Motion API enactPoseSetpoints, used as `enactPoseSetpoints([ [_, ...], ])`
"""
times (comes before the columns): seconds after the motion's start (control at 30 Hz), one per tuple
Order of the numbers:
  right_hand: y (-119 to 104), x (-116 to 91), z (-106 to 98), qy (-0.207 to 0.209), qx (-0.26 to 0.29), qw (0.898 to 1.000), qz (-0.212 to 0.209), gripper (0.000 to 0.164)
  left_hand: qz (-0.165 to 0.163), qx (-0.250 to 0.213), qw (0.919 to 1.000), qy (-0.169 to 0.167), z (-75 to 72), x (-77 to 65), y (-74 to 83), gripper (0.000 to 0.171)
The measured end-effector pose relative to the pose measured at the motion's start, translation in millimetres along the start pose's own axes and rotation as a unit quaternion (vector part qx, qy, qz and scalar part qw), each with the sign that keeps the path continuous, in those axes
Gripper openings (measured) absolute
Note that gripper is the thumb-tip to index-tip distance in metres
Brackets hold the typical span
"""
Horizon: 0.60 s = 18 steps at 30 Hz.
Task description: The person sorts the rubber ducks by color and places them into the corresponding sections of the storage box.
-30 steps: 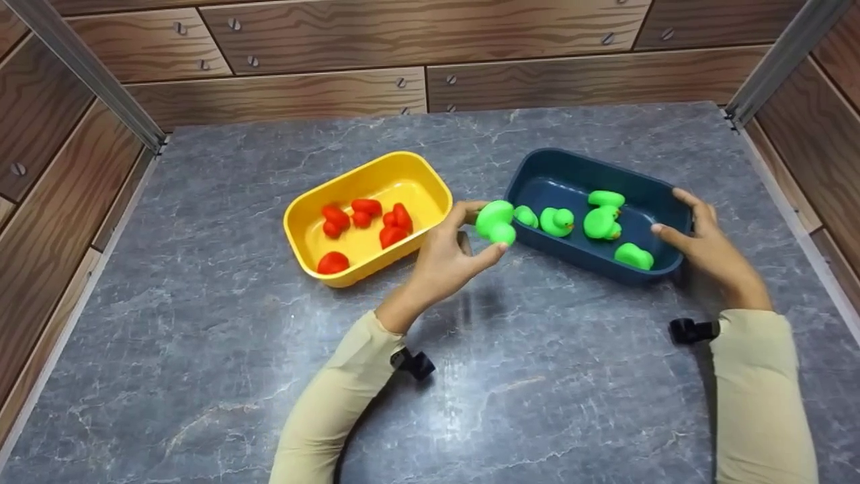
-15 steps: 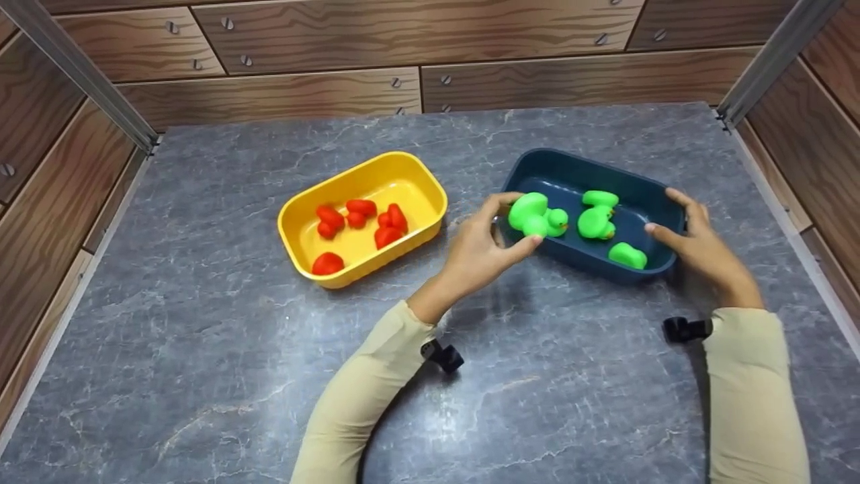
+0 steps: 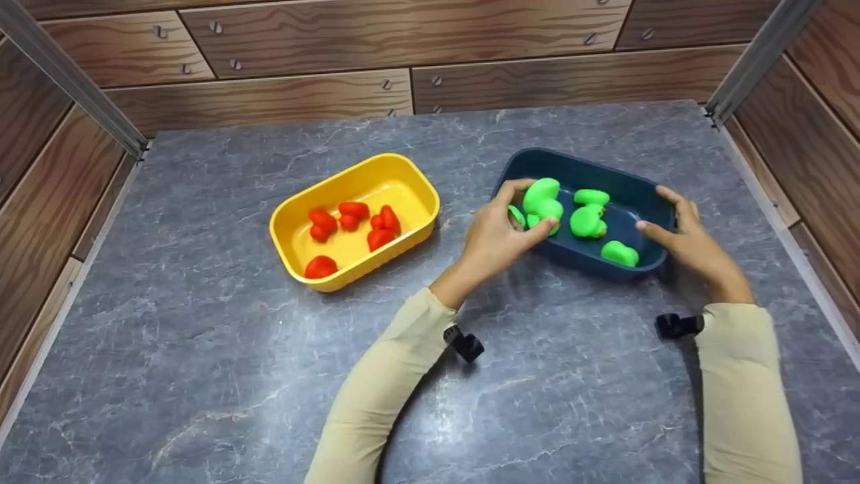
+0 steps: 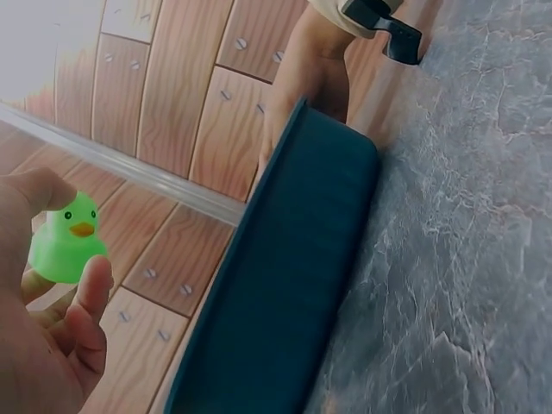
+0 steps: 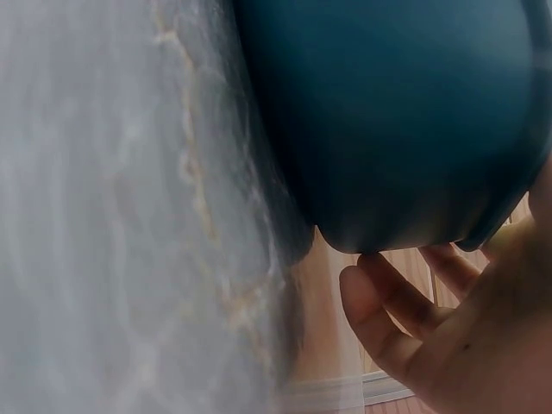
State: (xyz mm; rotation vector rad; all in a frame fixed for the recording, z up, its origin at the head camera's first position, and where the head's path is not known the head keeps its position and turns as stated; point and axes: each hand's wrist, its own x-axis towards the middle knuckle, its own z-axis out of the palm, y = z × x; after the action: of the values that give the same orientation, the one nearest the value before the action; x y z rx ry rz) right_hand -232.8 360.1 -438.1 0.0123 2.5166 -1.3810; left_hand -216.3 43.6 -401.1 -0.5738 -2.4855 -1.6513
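My left hand [image 3: 494,235] pinches a green rubber duck [image 3: 541,196] between thumb and fingers, over the left part of a dark blue bin [image 3: 578,257]. The left wrist view shows the duck's face [image 4: 79,216] and orange beak above the bin's rim. Several other green ducks [image 3: 588,222] lie in the bin, the leftmost partly hidden by the left hand. At the bin's right end my right hand [image 3: 699,249] grips the rim, thumb over the inside and fingers along the outer wall. Up close, the right wrist view shows these fingers [image 5: 379,319] against the bin wall [image 5: 388,129].
A yellow bin [image 3: 406,195] stands left of the blue one, with several red rubber toys [image 3: 322,223] inside. Both bins rest on a grey marbled tabletop [image 3: 235,349]. Wood-patterned panels [image 3: 322,40] rise at the back and sides.
My left hand has carried the green duck rightward, from the gap between the bins to over the blue bin. My right hand has kept its hold on the rim. The view has shifted slightly.
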Motion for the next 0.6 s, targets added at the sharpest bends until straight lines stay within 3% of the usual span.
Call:
enactPoseSetpoints([
  [0.27,-0.8,-0.4,-0.6,0.004,0.006,1.0,0.004,0.085,-0.011,0.005,0.9999,-0.004,14.2,11.5,-5.5,0.052],
  [0.6,0.7,-1.8,-1.3,0.003,0.014,1.0,0.002,0.085,-0.058,0.045,0.9973,-0.012,32.4,20.8,-10.9,0.052],
])
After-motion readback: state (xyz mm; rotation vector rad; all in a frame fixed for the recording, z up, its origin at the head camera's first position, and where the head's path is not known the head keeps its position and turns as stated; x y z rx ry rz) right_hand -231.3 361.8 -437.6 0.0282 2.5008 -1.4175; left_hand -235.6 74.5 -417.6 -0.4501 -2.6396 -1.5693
